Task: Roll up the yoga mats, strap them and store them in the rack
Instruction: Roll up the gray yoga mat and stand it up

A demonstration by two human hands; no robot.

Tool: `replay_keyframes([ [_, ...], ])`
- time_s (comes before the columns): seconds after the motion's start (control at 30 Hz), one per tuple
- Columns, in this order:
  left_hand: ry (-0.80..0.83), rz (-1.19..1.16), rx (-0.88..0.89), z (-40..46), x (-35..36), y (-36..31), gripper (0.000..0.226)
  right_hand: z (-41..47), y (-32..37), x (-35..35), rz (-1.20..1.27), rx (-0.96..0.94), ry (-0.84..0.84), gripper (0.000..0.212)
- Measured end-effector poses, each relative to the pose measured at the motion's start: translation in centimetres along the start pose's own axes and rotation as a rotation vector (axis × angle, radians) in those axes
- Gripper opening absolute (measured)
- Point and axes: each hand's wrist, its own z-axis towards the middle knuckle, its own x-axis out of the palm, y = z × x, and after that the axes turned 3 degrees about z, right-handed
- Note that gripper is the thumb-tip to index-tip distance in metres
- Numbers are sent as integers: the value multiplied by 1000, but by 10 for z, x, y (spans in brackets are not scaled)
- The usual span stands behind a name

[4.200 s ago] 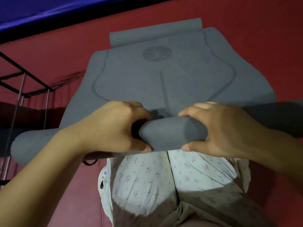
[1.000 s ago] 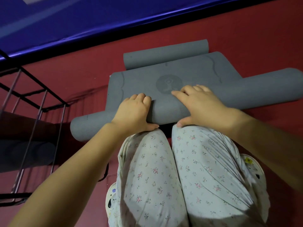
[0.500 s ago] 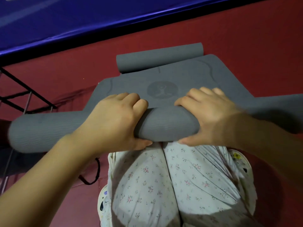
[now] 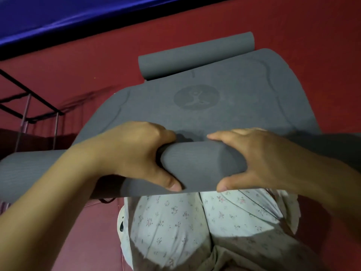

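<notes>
Head view: left hand (image 4: 136, 153) and right hand (image 4: 259, 161) both grip the rolled mat (image 4: 201, 165), its long axis crosswise; the unrolled remainder (image 4: 244, 90) lies ahead on the floor.

Before us, a red floor (image 4: 293, 36) carries a grey yoga mat (image 4: 244, 106), partly unrolled, with a second rolled mat (image 4: 195, 57) touching its far edge; a metal rack (image 4: 29, 106) stands at left.

Two grey yoga mats are showing: one partly rolled mat (image 4: 205, 106) and one fully rolled mat (image 4: 195, 57) lying beyond it. Two hands, the left hand (image 4: 136, 153) and the right hand (image 4: 259, 159), are gripping the former. One metal rack (image 4: 29, 106) is standing at left.
</notes>
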Motion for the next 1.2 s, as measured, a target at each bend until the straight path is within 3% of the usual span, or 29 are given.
replay_keyframes([
  [0.07,68,-88,-21,6,-4,5,51,-3,6,9,-43,-61,-97,82],
  [0.17,179,-286,-80,14,-9,12,44,-11,10,34,-54,-201,-432,50],
  [0.3,257,-367,-126,24,-10,21,54,-7,2,56,-27,-257,-554,46],
  [0.43,209,-328,-176,24,-8,27,73,6,-2,52,-54,-234,-501,68],
  [0.53,-47,-153,-174,12,-5,21,90,14,-4,44,-23,-215,-460,74],
  [0.63,-394,95,17,-3,5,11,72,21,-6,34,10,-207,-449,76],
  [0.7,-475,134,82,-10,12,5,51,24,-8,29,27,-207,-439,77],
  [0.8,-511,131,89,-18,20,-1,40,30,-13,22,31,-232,-411,77],
  [1.03,-398,275,-37,-11,33,-2,89,47,-15,7,107,-185,-348,78],
  [1.2,-381,291,-64,6,32,8,99,65,-8,-13,86,-12,-166,88],
])
